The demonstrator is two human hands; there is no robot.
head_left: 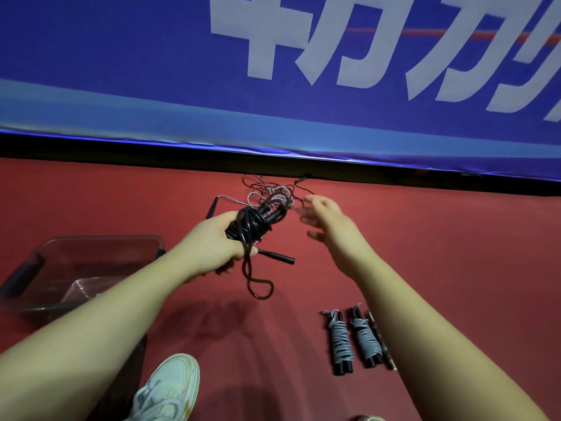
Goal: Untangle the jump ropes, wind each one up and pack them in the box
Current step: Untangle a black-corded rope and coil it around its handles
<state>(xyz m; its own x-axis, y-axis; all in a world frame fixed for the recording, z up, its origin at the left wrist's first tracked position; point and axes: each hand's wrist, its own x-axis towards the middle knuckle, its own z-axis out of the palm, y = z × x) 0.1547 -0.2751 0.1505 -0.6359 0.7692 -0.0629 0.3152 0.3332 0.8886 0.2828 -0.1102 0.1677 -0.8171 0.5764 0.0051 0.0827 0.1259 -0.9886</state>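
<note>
You're down on a flat, dark-red matte floor (pixel 455 253), with soft shadows on it close to you. Straight ahead a big deep-blue banner (pixel 121 56) fills the view, with huge white block characters (pixel 349 41), a paler blue stripe (pixel 182 123) along its bottom and a black strip (pixel 121 150) underneath, touching the floor.

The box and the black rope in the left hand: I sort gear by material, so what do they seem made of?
The box looks like clear, smoky hard plastic: the red floor shows through its glossy walls. The black rope, gripped by the left hand, looks like smooth PVC or rubber-coated cord: its coils carry shiny highlights.
</note>
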